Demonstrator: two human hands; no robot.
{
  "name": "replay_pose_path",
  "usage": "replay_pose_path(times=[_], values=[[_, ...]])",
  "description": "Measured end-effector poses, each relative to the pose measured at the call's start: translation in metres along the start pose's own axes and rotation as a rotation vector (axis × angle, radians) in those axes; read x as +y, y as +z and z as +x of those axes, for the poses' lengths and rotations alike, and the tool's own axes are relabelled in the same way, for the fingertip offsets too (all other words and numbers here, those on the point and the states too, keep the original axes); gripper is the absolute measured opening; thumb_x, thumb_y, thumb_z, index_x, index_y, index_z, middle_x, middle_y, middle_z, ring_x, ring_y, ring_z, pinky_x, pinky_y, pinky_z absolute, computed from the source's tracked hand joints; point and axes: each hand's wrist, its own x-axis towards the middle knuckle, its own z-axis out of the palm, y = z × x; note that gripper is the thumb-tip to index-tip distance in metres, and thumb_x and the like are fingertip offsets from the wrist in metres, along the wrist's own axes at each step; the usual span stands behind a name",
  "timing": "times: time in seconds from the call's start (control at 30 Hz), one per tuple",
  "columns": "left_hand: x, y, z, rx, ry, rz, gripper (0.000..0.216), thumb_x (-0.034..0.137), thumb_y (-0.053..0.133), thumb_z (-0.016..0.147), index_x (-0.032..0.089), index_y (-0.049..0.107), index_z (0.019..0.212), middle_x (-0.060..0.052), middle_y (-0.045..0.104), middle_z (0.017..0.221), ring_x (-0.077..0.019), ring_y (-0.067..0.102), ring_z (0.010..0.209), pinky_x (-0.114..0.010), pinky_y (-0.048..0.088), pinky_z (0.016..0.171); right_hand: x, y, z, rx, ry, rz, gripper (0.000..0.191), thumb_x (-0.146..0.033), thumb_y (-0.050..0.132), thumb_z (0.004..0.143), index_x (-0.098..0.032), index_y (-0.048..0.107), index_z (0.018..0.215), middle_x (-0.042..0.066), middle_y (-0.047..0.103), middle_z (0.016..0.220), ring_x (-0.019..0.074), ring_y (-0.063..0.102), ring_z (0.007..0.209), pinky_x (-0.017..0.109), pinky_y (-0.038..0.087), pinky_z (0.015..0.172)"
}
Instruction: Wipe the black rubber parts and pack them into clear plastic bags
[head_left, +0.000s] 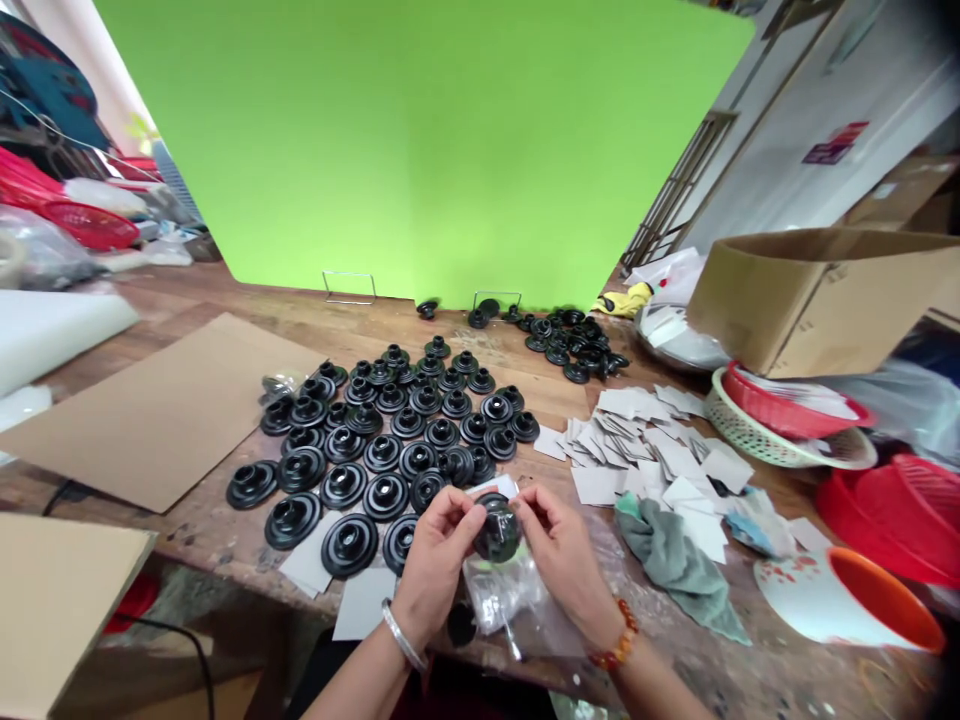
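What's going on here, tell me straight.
A person's left hand and right hand hold a round, glossy black piece between them, near crumpled clear plastic at the near edge of a brown wooden table. Stepped, round black discs are spread to the left; flat grey rectangular cards lie heaped to the right.

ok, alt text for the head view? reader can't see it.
A person's left hand and right hand hold a round black part at a cluttered worktable. Many similar black parts sit left of the hands, loose grey cards lie to the right, and a bright green screen rises behind.
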Motion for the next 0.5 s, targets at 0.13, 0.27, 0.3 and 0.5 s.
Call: replay_pose_path(times=[0.13,0.27,0.3,0.5], values=[[0.0,0.001,-0.001,0.024,0.005,0.028,0.026,0.035,0.066,0.08,0.017,0.05,0.071,0.005,0.05,0.068,-0.0093,0.045,0.064,-0.019,0.037,0.061,0.001,0.0,-0.001,-0.016,0.04,0.037,0.025,-0.039,0.052,0.09,-0.017,0.057,0.078,0.001,0.059,0.072,0.015,0.052,0.067,0.024,0.041,0.06],[0.001,0.003,0.0,0.089,-0.053,-0.14,0.028,0.039,0.068,0.077,0.019,0.049,0.075,0.004,0.055,0.07,-0.0109,0.053,0.064,-0.023,0.043,0.064,-0.003,-0.001,-0.004,-0.027,0.056,0.108,0.026,-0.041,0.058,0.086,-0.017,0.058,0.077,0.0,0.057,0.068,0.0128,0.05,0.061,0.023,0.041,0.056],[0.001,0.003,0.0,0.106,-0.077,-0.213,0.029,0.04,0.068,0.077,0.02,0.047,0.076,0.003,0.058,0.072,-0.0117,0.055,0.064,-0.024,0.045,0.065,-0.004,-0.002,-0.004,-0.049,0.079,0.156,0.026,-0.042,0.06,0.084,-0.017,0.059,0.078,-0.001,0.056,0.067,0.0118,0.049,0.058,0.022,0.041,0.054],[0.002,-0.001,0.0,0.08,-0.088,-0.354,0.027,0.037,0.068,0.078,0.022,0.045,0.078,0.003,0.067,0.077,-0.0119,0.06,0.061,-0.024,0.045,0.062,-0.006,-0.014,-0.003,-0.21,0.15,0.36,0.024,-0.036,0.072,0.075,-0.016,0.062,0.085,-0.001,0.06,0.071,0.0105,0.055,0.057,0.023,0.045,0.055]])
